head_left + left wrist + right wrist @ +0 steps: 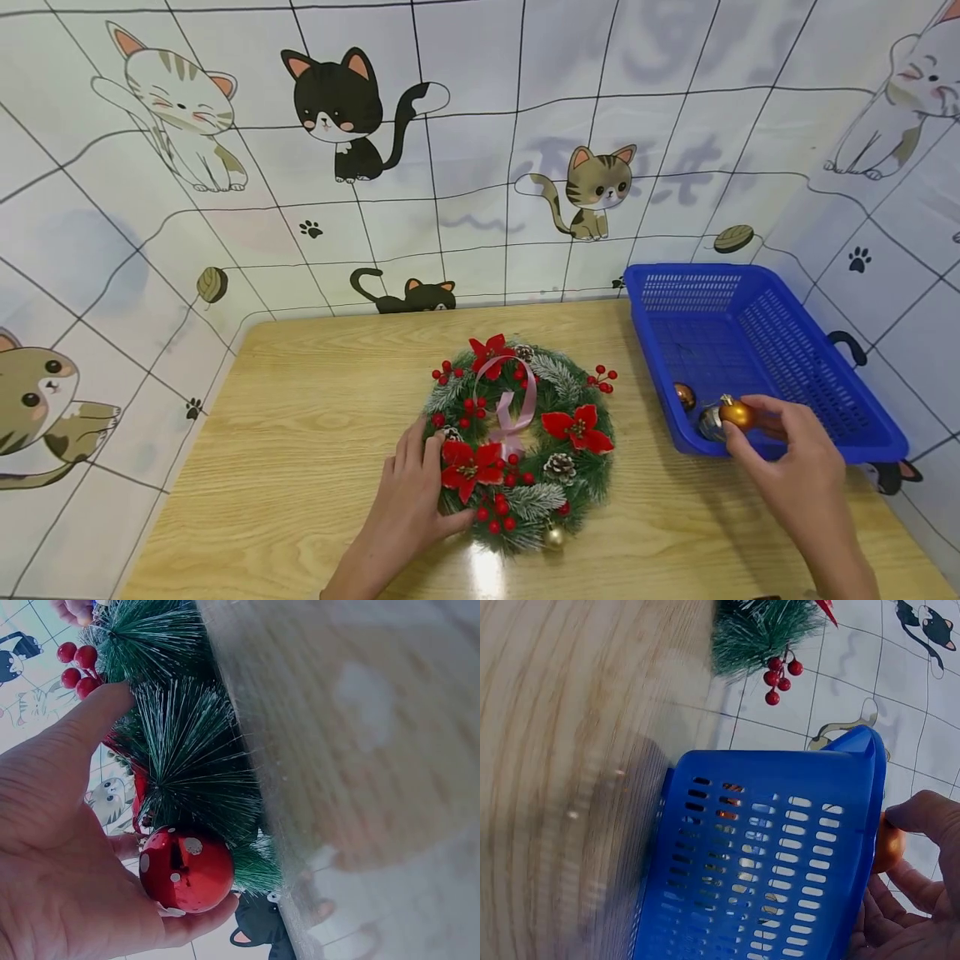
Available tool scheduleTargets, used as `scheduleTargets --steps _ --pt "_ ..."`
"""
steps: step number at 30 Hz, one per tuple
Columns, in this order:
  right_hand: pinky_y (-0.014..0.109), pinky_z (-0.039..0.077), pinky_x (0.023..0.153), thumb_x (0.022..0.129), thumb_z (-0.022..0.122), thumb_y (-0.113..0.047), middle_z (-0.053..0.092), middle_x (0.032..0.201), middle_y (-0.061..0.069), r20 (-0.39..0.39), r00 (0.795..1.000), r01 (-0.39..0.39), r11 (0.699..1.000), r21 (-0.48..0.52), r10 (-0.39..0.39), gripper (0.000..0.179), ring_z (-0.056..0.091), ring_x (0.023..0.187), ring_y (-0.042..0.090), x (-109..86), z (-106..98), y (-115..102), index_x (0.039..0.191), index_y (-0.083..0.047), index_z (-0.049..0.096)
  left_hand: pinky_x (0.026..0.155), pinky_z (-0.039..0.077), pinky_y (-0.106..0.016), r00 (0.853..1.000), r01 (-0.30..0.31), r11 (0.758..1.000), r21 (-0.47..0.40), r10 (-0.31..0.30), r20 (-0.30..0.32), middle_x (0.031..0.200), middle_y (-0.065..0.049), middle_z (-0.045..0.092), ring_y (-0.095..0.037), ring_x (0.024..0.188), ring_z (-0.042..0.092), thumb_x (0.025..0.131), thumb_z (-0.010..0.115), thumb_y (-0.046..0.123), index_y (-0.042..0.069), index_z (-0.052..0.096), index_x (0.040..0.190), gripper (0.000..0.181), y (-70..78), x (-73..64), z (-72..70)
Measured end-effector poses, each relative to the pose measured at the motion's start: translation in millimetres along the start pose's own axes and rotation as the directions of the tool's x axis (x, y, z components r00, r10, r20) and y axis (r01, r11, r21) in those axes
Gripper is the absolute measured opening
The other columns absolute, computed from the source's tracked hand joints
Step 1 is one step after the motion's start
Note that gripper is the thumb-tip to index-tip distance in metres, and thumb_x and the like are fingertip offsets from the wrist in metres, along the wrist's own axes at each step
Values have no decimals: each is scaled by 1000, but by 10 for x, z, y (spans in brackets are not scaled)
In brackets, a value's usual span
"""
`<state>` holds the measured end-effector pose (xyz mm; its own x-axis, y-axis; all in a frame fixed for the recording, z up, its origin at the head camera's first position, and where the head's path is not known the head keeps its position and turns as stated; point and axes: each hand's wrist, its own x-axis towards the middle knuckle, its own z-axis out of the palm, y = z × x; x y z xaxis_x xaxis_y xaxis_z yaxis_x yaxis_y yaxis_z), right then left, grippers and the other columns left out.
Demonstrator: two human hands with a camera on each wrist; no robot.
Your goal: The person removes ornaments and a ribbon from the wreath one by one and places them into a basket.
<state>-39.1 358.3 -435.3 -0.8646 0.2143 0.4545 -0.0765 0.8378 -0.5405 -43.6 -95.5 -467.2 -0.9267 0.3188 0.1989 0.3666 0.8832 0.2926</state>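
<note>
A green Christmas wreath with red flowers, berries, pinecones and a pink ribbon lies on the table. My left hand grips its left side, thumb at the near edge and fingers over the greenery. Beside that palm, the left wrist view shows a red bauble with white dots. A small gold bauble sits at the wreath's near edge. Above the near rim of the blue basket, my right hand pinches an orange-gold bauble between thumb and fingers.
Inside the basket are a brown bauble and a silvery bauble, partly hidden by the held one. The basket stands at the table's right side. Cat-print sheeting rises behind and beside the wooden table.
</note>
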Motion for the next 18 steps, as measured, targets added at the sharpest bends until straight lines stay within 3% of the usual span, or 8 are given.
scheduleTargets --steps 6,9,13,18 --pt "19 36 80 89 89 -10 64 119 21 21 999 -41 999 -36 42 47 56 98 9 35 -39 91 131 1 69 99 52 -62 1000 11 1000 -10 -11 3 154 -34 46 -51 140 47 70 101 54 -4 51 142 106 15 -18 -13" --pt "37 42 90 92 86 -11 63 122 24 48 996 -71 996 -49 73 47 61 103 29 50 -50 121 133 4 67 98 53 -62 1000 4 1000 -1 -4 -6 153 -35 46 -51 139 48 70 102 54 -5 52 141 105 13 -30 -18" --pt "69 38 92 95 82 -11 60 123 30 84 992 -92 994 -51 96 48 58 111 48 79 -56 173 134 9 63 99 53 -63 1000 -2 1000 -8 2 -8 157 -35 42 -52 142 46 70 101 56 -5 53 140 104 1 -45 -22" --pt "73 36 93 97 80 -13 61 122 33 121 987 -102 993 -55 108 47 54 115 52 102 -63 243 134 11 62 100 52 -62 1000 -12 999 -30 12 -6 161 -34 38 -51 145 43 71 99 59 -3 54 140 103 -22 -67 -22"
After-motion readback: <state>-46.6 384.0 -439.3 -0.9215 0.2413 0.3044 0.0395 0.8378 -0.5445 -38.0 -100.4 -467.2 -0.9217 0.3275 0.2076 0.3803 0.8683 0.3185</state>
